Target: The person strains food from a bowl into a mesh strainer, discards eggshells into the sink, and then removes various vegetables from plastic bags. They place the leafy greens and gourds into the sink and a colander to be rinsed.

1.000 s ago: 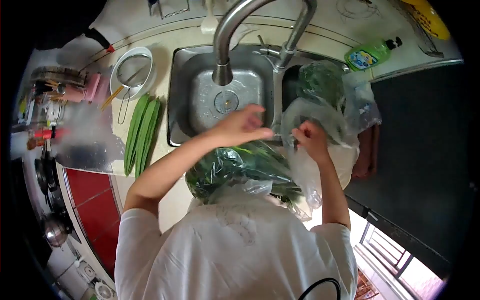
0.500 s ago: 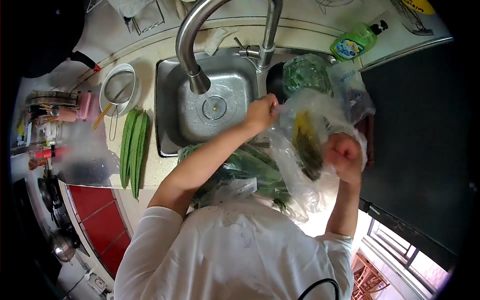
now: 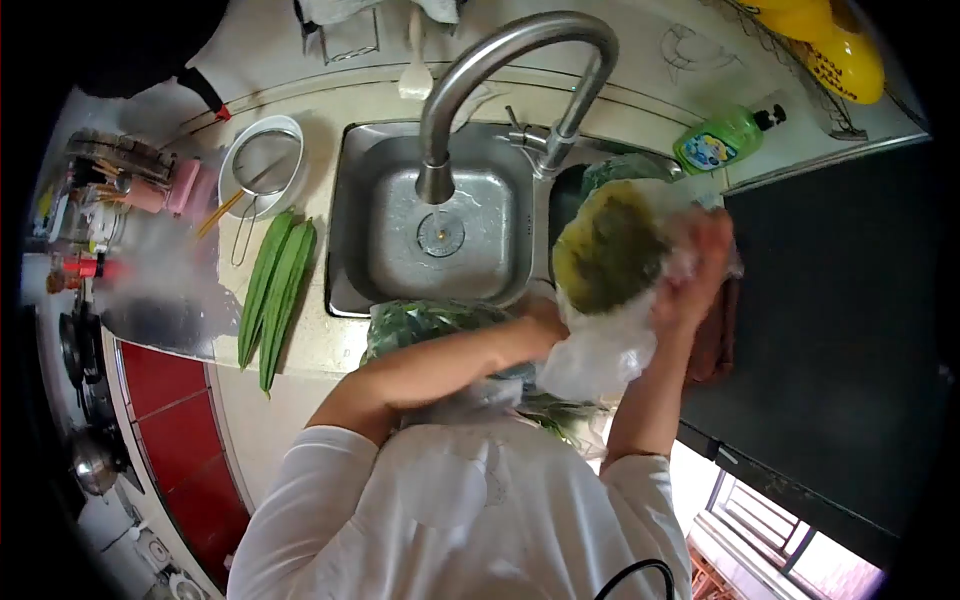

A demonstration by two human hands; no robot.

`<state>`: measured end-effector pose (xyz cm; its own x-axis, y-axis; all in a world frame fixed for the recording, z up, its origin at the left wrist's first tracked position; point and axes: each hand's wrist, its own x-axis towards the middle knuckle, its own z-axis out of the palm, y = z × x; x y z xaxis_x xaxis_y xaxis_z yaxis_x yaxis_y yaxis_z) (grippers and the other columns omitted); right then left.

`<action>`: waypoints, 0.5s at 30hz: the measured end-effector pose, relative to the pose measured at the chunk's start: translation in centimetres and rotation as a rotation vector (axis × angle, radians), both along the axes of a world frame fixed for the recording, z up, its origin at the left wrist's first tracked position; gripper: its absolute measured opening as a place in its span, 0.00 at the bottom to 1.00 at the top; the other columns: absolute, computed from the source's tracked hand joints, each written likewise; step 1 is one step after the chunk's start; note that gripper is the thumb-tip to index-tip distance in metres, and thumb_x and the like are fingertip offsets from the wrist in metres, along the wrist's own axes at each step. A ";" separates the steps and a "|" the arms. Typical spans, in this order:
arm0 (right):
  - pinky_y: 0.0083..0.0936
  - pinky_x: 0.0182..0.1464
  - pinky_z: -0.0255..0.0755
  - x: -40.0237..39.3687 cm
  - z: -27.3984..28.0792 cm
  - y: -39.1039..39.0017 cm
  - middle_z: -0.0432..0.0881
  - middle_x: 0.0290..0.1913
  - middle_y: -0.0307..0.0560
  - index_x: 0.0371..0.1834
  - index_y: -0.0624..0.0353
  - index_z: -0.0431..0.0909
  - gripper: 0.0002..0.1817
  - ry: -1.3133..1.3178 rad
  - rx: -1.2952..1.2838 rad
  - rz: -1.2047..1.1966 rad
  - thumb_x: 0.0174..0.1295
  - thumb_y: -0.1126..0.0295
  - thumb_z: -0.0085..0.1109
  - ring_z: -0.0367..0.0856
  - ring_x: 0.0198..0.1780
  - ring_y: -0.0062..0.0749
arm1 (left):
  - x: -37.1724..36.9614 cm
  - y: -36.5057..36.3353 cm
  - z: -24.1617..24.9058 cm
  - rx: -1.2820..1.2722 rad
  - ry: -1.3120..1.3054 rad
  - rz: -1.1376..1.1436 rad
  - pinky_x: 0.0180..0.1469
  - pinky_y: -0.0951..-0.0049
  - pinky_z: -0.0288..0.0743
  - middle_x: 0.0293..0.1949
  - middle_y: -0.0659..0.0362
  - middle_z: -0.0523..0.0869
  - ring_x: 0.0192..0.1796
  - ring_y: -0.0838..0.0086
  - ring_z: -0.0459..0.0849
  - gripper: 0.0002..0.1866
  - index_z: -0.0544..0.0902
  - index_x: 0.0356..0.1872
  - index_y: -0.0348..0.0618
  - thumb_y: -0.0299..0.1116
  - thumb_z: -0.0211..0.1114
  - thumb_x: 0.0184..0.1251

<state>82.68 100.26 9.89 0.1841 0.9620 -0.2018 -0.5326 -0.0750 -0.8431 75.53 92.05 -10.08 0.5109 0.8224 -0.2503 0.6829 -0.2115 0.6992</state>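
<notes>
A clear plastic bag [image 3: 600, 365] with dark green and yellow contents [image 3: 612, 250] is held up over the right side of the sink. My right hand [image 3: 698, 265], smeared by motion, grips the bag's right side. Low on the bag's left edge is my left hand [image 3: 545, 320], its fingers hidden. Beneath my left forearm lies another plastic bag of green vegetables [image 3: 430, 318], close against my shirt. Behind the held bag, a bagged leafy green [image 3: 620, 170] shows in part.
The steel sink [image 3: 345, 240] has an arched faucet [image 3: 500, 40] over it. Two ridged green gourds [image 3: 275, 295] lie on the left counter, beside a white bowl with a strainer [image 3: 265, 160]. Green soap bottle [image 3: 715, 145] stands back right. A dark panel [image 3: 820, 330] borders the right.
The bag has turned and lifted, its contents now bunched toward the sink. My left hand has moved down toward me; my right hand has risen slightly. The view has shifted.
</notes>
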 end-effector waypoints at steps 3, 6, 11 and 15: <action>0.13 0.11 0.55 -1.9 -3.1 0.8 0.68 0.24 0.33 0.27 0.50 0.64 0.09 -0.006 0.180 0.329 0.57 0.74 0.56 0.64 0.19 0.17 | 1.4 -1.3 0.9 0.041 -0.123 0.038 0.48 0.63 0.75 0.45 0.49 0.81 0.48 0.62 0.81 0.17 0.78 0.48 0.43 0.35 0.58 0.57; 0.14 0.11 0.55 -2.4 -3.0 1.0 0.67 0.22 0.34 0.24 0.51 0.64 0.10 -0.024 0.202 0.375 0.57 0.74 0.56 0.66 0.18 0.17 | 0.1 -0.1 1.5 0.048 -0.226 0.111 0.48 0.64 0.74 0.46 0.49 0.80 0.49 0.62 0.80 0.18 0.77 0.49 0.43 0.36 0.60 0.57; 0.19 0.13 0.64 -5.8 -3.7 0.9 0.67 0.21 0.36 0.24 0.55 0.65 0.09 -0.203 0.101 0.429 0.57 0.74 0.56 0.68 0.18 0.20 | -2.3 1.1 2.1 -0.001 -0.256 0.101 0.49 0.64 0.74 0.47 0.49 0.79 0.50 0.64 0.79 0.20 0.77 0.50 0.43 0.38 0.62 0.56; 0.23 0.30 0.77 -8.3 -9.8 1.4 0.76 0.32 0.43 0.31 0.60 0.69 0.06 -0.318 0.060 0.748 0.60 0.71 0.54 0.78 0.32 0.25 | -0.2 -1.5 2.0 0.050 -0.087 0.020 0.49 0.65 0.73 0.48 0.49 0.78 0.51 0.65 0.78 0.22 0.77 0.51 0.43 0.40 0.63 0.55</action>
<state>74.34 101.68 0.05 -0.4718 0.8604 -0.1926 -0.0936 -0.2662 -0.9594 75.30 90.56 -8.08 0.5119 0.8431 -0.1647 0.6249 -0.2340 0.7448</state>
